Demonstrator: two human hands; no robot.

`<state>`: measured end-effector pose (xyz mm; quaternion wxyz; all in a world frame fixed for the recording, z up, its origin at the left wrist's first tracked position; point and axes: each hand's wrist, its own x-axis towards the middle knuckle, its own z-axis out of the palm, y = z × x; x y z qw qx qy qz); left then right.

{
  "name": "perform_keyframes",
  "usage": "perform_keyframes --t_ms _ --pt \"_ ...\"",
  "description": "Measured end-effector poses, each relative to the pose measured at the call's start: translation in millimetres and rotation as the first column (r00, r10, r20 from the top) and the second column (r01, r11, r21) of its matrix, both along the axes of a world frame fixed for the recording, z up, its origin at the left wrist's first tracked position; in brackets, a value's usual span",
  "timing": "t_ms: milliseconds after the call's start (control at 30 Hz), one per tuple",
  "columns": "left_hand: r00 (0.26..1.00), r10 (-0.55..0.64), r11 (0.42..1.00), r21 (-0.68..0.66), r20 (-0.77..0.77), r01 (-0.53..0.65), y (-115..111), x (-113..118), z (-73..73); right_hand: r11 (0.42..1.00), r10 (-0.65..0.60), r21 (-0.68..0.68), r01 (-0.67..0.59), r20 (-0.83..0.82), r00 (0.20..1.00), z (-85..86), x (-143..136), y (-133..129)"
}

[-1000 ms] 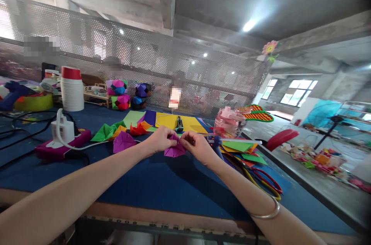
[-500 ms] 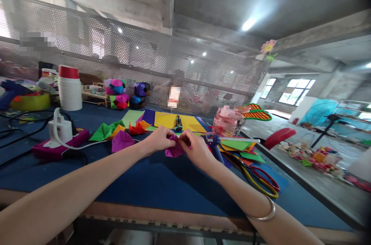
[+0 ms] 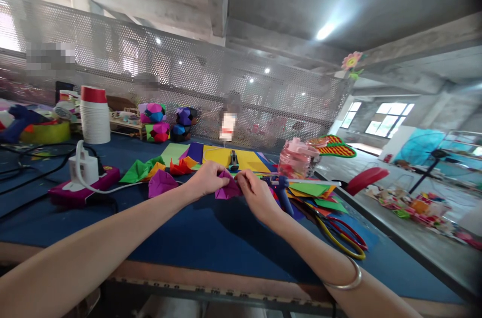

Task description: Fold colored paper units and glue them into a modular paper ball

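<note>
Blue table [image 3: 169, 248] fills the foreground; scissors [image 3: 341, 235] lie at right, near the right forearm. Judged risk: a sideways sweep of that arm could snag the handles. Beyond, mid-table, both hands are on one folded purple paper [image 3: 227, 189]: left hand [image 3: 206, 180] pinches its left side, right hand [image 3: 259, 196] has fingertips drawn together at its right edge, apparently gripping. Likely fault: uneven pull, giving a tear or skewed crease. Second purple piece [image 3: 161, 183] sits just beside the left forearm; a lowered arm could crush it. Blue glue gun [image 3: 285, 196] lies just beyond the right wrist; whether hot, cannot tell, so a brush against it might burn. Farther off, pink jar [image 3: 294, 158] could tip if knocked. Perforated screen [image 3: 181, 77] closes the back.
</note>
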<state>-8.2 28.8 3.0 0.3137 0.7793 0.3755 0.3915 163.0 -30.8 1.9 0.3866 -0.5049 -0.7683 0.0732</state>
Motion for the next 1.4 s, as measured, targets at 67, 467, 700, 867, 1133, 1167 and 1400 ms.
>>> perform_keyframes --t_ms 67,467,700,867,1133,1167,1400 --pt "0.998 0.008 0.999 0.046 -0.061 -0.005 -5 -1 4.6 1.0 -0.008 -0.027 0.009 0.027 1.0 -0.3 0 1" --pt "0.99 0.048 0.983 0.18 -0.133 -0.023 -22 7 5.0 0.991 -0.069 0.12 0.05 0.159 0.985 -6.9 -2 1" --pt "0.998 0.065 0.991 0.12 -0.015 -0.063 -10 5 2.2 0.997 -0.059 0.046 0.056 0.065 0.996 0.8 2 0" --pt "0.974 0.16 0.987 -0.052 0.162 -0.153 -1 4 -0.6 0.997 -0.065 -0.046 0.063 -0.028 0.998 2.3 2 1" --pt "0.957 0.147 0.988 -0.075 0.251 -0.133 -8 8 2.8 0.977 0.062 -0.203 -0.059 0.005 0.998 -5.6 -1 4" --pt "0.957 0.15 0.988 -0.072 0.25 -0.136 -9 8 3.0 0.981 0.039 -0.19 -0.037 0.007 0.999 -5.1 -1 4" --pt "0.984 0.096 0.995 -0.025 0.153 -0.093 -11 10 -0.1 0.995 -0.102 -0.012 0.103 0.039 0.994 1.4 6 5"
